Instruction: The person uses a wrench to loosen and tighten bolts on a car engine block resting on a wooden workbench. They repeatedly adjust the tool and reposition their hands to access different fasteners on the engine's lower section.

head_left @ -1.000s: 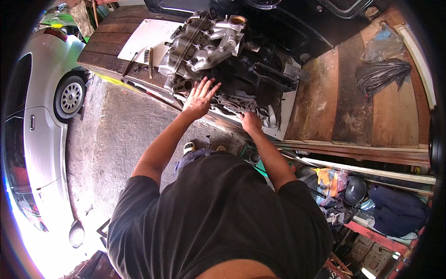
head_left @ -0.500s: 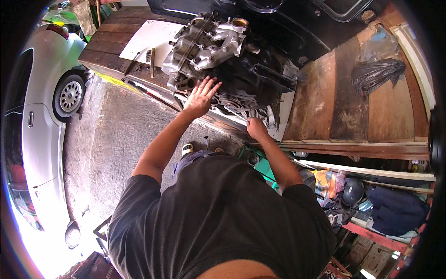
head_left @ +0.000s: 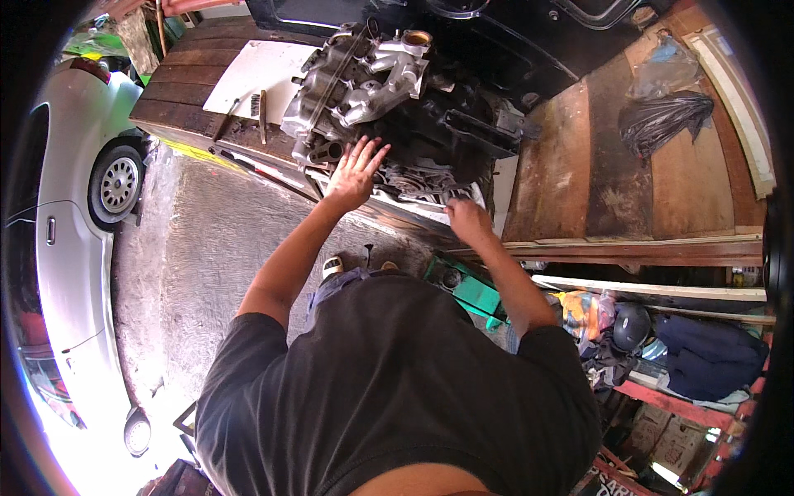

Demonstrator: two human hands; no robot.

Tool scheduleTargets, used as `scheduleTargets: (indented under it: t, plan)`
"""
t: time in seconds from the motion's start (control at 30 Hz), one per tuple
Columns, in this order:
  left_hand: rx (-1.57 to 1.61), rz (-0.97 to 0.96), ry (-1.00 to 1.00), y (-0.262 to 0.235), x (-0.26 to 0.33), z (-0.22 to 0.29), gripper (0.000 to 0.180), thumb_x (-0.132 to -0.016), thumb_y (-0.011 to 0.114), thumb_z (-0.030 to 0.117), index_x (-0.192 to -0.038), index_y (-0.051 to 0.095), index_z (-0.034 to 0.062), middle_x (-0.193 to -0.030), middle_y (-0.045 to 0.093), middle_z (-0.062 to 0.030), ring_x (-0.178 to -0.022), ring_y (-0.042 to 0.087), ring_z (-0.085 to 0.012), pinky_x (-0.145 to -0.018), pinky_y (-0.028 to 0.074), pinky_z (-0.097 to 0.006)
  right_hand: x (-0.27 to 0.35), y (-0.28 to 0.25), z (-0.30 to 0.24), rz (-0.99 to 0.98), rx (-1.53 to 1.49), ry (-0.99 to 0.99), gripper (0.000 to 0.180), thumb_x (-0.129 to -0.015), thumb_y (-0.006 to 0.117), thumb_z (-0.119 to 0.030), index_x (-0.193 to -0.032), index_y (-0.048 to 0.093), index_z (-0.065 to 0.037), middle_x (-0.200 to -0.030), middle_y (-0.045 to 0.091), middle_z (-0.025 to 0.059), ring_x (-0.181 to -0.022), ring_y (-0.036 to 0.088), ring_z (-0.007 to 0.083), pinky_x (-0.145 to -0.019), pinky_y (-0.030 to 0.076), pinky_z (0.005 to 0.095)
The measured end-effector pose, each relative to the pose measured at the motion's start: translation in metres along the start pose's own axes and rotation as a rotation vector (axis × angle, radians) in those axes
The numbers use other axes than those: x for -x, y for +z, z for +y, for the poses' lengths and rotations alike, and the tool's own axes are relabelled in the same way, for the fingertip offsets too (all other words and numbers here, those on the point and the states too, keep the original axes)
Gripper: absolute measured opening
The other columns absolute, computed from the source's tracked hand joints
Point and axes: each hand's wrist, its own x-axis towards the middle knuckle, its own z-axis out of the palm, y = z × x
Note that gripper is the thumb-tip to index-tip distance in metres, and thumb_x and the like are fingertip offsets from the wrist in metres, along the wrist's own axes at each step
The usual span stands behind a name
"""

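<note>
The right hand (head_left: 470,221) has moved right along the engine's (head_left: 356,93) near side, so the hands are wider apart. It looks curled, but I can't tell what it holds. The left hand (head_left: 353,178) spreads open against the engine, holding nothing. A wooden bench (head_left: 184,70) is under the engine.

Head-worn fisheye looking steeply down and forward — black shirt (head_left: 397,364) looming closest, engine (head_left: 354,89) sitting farther off at the wooden bench's (head_left: 186,70) near edge, straight lines bending toward the rim.
</note>
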Motion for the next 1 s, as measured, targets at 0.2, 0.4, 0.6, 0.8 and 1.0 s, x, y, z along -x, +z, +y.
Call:
scheduleTargets:
  t: [0.2,0.4,0.6,0.8,1.0]
  plan:
    - [0.011,0.018,0.014,0.001,0.002,-0.003,0.077,-0.074,0.05,0.004,-0.143,0.019,0.0147,-0.147,0.021,-0.0099,-0.137,0.016,-0.0297,-0.11,0.014,-0.048,0.005,0.101,0.017,0.07,-0.224,0.255,0.037,-0.087,0.054,-0.037,-0.084,0.061,-0.001,-0.078,0.062,0.0207,-0.076,0.058,0.0399,-0.067,0.045,0.0458]
    - [0.013,-0.033,0.015,-0.003,0.0,-0.002,0.074,-0.076,0.05,0.007,-0.143,0.019,0.0147,-0.147,0.021,-0.0109,-0.138,0.013,-0.0306,-0.11,0.013,-0.05,-0.001,0.169,0.035,0.209,-0.332,0.406,0.047,-0.087,0.051,-0.045,-0.091,0.06,0.001,-0.083,0.061,0.0209,-0.08,0.058,0.0384,-0.069,0.045,0.0434]
    - [0.119,0.049,0.009,0.0,0.008,0.0,0.074,-0.073,0.065,0.018,-0.137,0.029,0.0129,-0.143,0.025,-0.015,-0.135,0.018,-0.0346,-0.109,0.016,-0.053,0.0,0.152,0.02,0.097,-0.372,0.445,0.055,-0.084,0.05,-0.054,-0.095,0.064,-0.002,-0.088,0.064,0.0222,-0.086,0.06,0.0387,-0.074,0.047,0.0447]
    - [0.307,-0.082,-0.254,0.071,0.046,-0.002,0.043,-0.074,0.067,0.034,-0.108,0.054,0.0117,-0.112,0.054,-0.011,-0.106,0.05,-0.0301,-0.089,0.04,-0.043,0.003,0.145,0.027,0.116,-0.413,0.422,0.051,-0.084,0.051,-0.053,-0.089,0.064,-0.004,-0.085,0.065,0.0177,-0.082,0.061,0.0361,-0.07,0.047,0.0426]
    - [0.346,-0.261,-0.327,0.077,0.011,0.01,0.046,-0.079,0.059,0.05,-0.1,0.06,0.0096,-0.097,0.063,-0.0118,-0.092,0.06,-0.0295,-0.079,0.047,-0.041,-0.004,0.147,0.039,0.14,-0.344,0.371,0.047,-0.084,0.053,-0.049,-0.08,0.062,-0.003,-0.077,0.063,0.0166,-0.075,0.06,0.0358,-0.066,0.045,0.0418]
